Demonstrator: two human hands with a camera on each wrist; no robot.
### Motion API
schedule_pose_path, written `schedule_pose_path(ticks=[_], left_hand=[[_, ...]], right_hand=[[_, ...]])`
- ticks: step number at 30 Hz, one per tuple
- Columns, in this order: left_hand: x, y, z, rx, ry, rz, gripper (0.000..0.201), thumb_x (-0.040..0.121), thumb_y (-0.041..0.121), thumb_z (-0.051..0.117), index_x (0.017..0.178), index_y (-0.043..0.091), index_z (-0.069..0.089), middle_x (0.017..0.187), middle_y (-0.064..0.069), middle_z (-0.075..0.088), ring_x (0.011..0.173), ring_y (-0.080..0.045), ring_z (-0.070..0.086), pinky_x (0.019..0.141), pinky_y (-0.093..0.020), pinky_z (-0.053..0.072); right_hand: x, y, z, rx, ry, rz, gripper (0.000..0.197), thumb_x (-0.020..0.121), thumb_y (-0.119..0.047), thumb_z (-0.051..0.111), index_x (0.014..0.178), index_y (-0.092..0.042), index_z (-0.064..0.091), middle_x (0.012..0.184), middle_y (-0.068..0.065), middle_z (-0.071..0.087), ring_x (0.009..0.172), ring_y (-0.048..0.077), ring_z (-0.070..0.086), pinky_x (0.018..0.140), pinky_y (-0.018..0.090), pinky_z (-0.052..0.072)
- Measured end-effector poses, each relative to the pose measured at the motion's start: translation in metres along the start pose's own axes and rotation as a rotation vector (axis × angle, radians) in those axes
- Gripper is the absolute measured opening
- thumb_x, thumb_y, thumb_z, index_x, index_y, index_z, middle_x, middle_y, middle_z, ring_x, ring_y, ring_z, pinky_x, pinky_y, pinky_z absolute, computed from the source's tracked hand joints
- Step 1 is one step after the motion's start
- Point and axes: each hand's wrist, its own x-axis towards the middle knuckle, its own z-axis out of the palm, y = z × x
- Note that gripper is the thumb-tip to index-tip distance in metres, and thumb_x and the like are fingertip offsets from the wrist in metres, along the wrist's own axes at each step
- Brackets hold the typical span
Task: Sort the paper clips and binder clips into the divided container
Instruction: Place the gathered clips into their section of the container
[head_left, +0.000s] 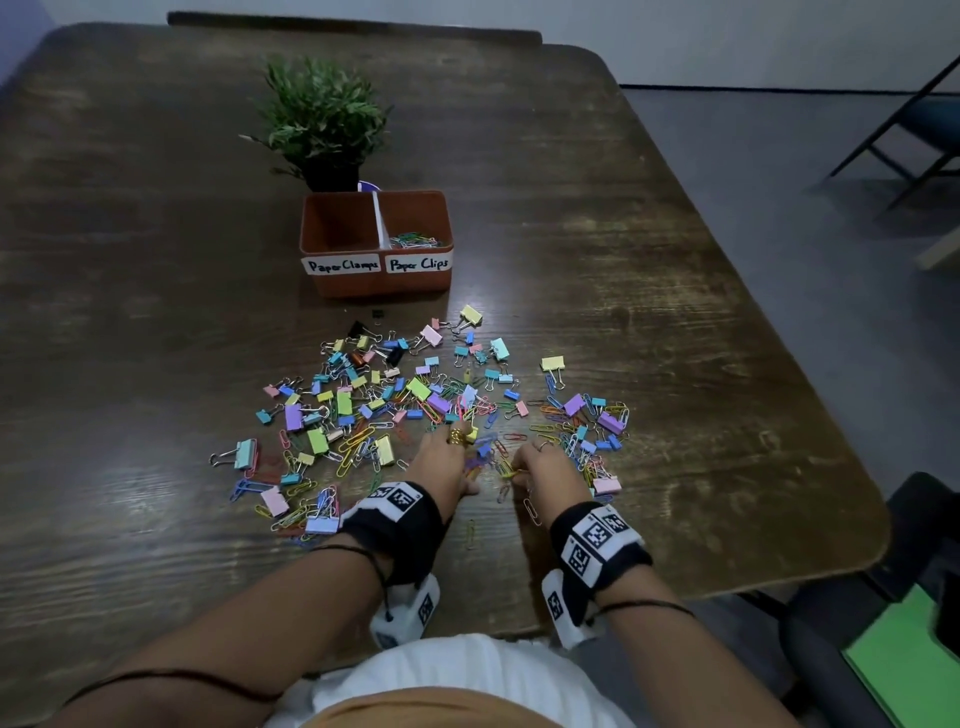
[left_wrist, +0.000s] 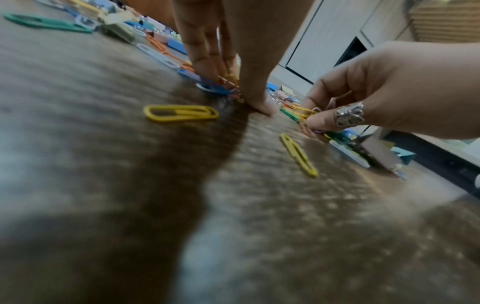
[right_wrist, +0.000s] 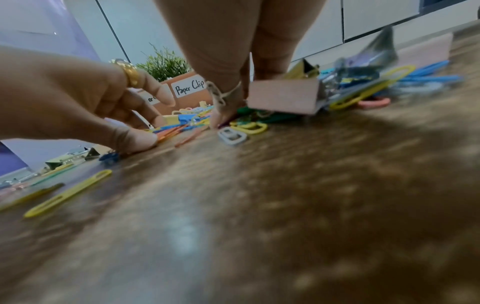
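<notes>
A brown divided container stands mid-table; its "Paper Clamps" side looks empty, and its "Paper Clips" side holds several paper clips. In front of it lies a wide scatter of pastel binder clips and coloured paper clips. My left hand, wearing gold rings, pinches a bunch of blue and orange paper clips against the table between fingers and thumb. Just to its right, my right hand pinches a few yellow and green paper clips low over the wood. A pink binder clip sits just beside the right fingers.
A potted plant stands right behind the container. Loose yellow paper clips lie between my wrists. The table's right edge drops to the floor, where a folding chair and a green sheet show.
</notes>
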Motion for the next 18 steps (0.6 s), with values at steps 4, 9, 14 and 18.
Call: schedule_pose_path(ticks=[4,9,14,18], left_hand=[[0.013,-0.003,-0.002,-0.239,-0.081,-0.149,0.042,0.091,0.017,0.056,0.126,-0.005,0.048,0.138,-0.021,0.041,0.123,-0.035,0.044,0.095,-0.033,0.045],[0.012,-0.001,-0.005,-0.571,-0.066,-0.258,0.036,0.093,0.004,0.041,0.124,-0.013,0.047,0.130,-0.031,0.047,0.115,-0.040,0.053,0.066,-0.021,0.047],[0.008,-0.013,-0.012,-0.715,0.024,-0.343,0.034,0.093,0.009,0.050,0.127,0.013,0.054,0.125,-0.007,0.056,0.107,-0.016,0.056,0.092,-0.021,0.041],[0.011,-0.014,-0.019,-0.653,-0.017,-0.333,0.035,0.094,0.015,0.052,0.128,0.016,0.055,0.119,-0.006,0.062,0.109,-0.018,0.056,0.095,-0.024,0.041]], right_hand=[[0.007,0.002,-0.005,0.031,-0.065,0.023,0.021,0.089,-0.002,0.050,0.108,-0.006,0.058,0.102,0.007,0.060,0.094,0.023,0.061,0.083,0.029,0.051],[0.013,0.003,-0.010,0.176,-0.046,0.098,0.027,0.089,0.002,0.048,0.111,-0.006,0.061,0.109,0.010,0.060,0.099,0.020,0.059,0.087,0.025,0.047],[0.009,-0.004,-0.002,0.192,-0.066,0.110,0.063,0.070,-0.042,0.074,0.122,-0.017,0.050,0.121,0.001,0.048,0.116,0.018,0.043,0.102,0.035,0.040],[0.014,-0.018,0.004,0.116,0.039,0.008,0.030,0.083,-0.019,0.065,0.111,-0.012,0.055,0.117,0.004,0.051,0.113,0.020,0.044,0.093,0.024,0.036]])
